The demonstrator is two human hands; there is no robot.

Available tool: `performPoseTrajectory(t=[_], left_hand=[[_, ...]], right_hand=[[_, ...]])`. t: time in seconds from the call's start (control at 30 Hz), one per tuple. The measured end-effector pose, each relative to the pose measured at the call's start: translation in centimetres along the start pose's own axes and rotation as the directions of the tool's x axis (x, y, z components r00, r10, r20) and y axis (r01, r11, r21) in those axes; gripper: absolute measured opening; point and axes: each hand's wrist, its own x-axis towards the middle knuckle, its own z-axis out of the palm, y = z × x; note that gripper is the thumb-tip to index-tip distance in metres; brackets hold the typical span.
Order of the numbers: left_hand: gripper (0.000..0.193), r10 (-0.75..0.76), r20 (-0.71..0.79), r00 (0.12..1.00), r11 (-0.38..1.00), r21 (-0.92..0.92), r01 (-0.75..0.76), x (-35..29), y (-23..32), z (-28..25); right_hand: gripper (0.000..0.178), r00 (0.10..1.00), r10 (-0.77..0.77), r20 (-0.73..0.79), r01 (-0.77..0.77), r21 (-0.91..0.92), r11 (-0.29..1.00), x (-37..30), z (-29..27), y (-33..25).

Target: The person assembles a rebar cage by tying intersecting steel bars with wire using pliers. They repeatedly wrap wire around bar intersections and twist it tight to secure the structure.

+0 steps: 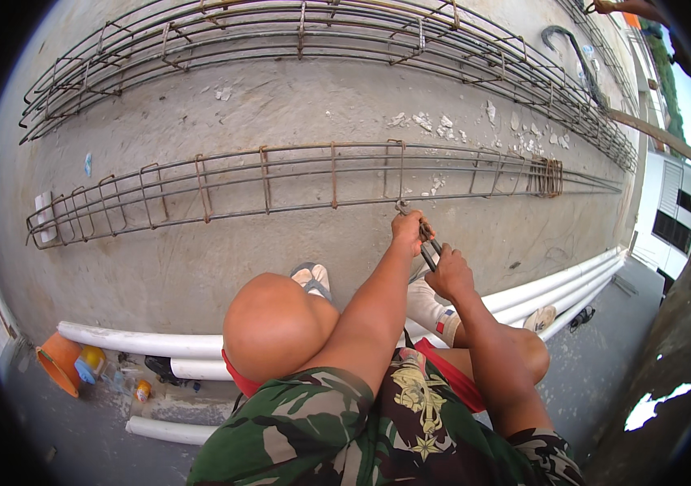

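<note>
Both my arms reach forward over a long rebar cage [333,180] of rusty steel bars and stirrups lying on the concrete. Dark metal pincers [430,257] point away from me, their head meeting the cage's near bar by a stirrup. My left hand [412,228] is closed near the pincers' head, just short of that bar; whether a tie wire is also in its fingers is too small to tell. Lower and to the right, my right hand [451,273] is closed round the ends of the pincers' handles.
Beyond lies a larger stack of rebar cages [301,32], with broken concrete bits [442,125] between. White pipes [524,300] run along the slab edge beside my feet. An orange bucket [59,364] lies tipped at lower left. A wooden beam [661,136] crosses at far right.
</note>
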Motion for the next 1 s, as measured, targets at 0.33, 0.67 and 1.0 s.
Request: performPoseTrajectory(t=[0.33, 0.67, 1.0], left_hand=[[0.033, -0.127, 0.002, 0.992, 0.990, -0.054, 0.127, -1.2, 1.4, -0.5], [0.021, -0.128, 0.289, 0.949, 0.971, -0.158, 0.179, -0.5, 0.6, -2.8], [0.032, -0.089, -0.123, 0.988, 0.980, 0.164, 0.109, -2.1, 1.7, 1.0]], right_hand=[[0.034, 0.911, 0.134, 0.390, -0.291, 0.377, 0.879, 0.4, -2.5, -2.2], [0.029, 0.692, -0.124, 0.711, -0.614, 0.670, 0.417, 0.7, -4.2, -1.6], [0.023, 0.998, 0.068, -0.010, -0.068, -0.040, 0.997, 0.2, -2.5, -3.7]])
